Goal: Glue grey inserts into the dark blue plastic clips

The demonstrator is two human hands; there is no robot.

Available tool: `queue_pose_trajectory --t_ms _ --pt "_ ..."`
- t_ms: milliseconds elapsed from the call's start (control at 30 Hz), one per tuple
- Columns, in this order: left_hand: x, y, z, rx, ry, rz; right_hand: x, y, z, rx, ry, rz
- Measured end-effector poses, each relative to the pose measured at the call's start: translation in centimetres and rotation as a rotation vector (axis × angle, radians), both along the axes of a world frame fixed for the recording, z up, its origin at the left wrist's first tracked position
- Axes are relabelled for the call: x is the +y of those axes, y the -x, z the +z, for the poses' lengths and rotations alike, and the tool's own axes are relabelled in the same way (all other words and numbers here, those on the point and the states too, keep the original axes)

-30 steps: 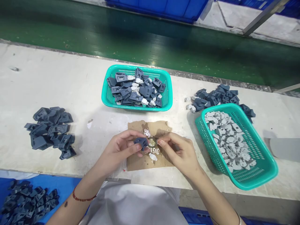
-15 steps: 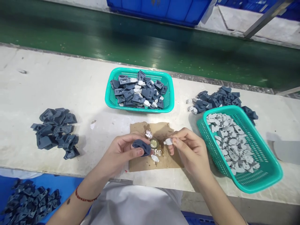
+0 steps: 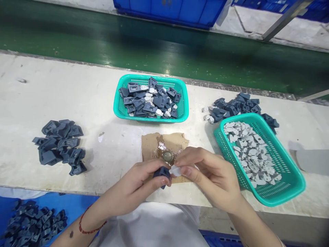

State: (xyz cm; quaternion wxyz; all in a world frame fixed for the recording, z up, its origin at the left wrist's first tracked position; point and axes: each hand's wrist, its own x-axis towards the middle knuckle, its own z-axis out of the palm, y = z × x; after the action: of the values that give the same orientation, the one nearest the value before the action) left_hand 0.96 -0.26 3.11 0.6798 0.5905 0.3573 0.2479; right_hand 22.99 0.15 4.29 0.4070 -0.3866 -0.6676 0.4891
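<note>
Between the thumb and fingers of my left hand is a dark blue-grey plastic part. My right hand pinches a small white plastic piece, its narrow end against the dark part's right side. Whether that end sits inside the dark part, I cannot tell. Just beyond my fingers, a small round dish of liquid rests on a wet, stained piece of brown cardboard. My hands cover the cardboard's near portion.
A green basket of dark parts with white pieces stands ahead. At right, another green basket holds white pieces, beside a dark pile. More dark parts lie left, others on blue below. A green belt runs behind.
My hands have come together and nearer my body, bringing the white piece against the dark part. The loose white piece on the cardboard is now out of sight behind my hands.
</note>
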Motion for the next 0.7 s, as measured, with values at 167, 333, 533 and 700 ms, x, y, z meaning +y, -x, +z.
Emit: queue_pose_trajectory --t_ms 167,333,533,700 --pt "0.08 -0.06 0.27 0.041 -0.033 -0.043 0.13 -0.08 -0.31 -0.068 -0.037 0.066" --pt "0.02 0.01 0.14 0.076 -0.058 -0.080 0.32 0.07 0.00 -0.136 -0.070 0.164" --pt "0.29 -0.09 -0.30 0.046 0.052 -0.112 0.14 0.12 -0.09 -0.190 0.025 0.132" --pt "0.25 -0.53 0.55 0.211 0.056 -0.041 -0.59 0.54 -0.74 -0.085 0.260 -0.054"
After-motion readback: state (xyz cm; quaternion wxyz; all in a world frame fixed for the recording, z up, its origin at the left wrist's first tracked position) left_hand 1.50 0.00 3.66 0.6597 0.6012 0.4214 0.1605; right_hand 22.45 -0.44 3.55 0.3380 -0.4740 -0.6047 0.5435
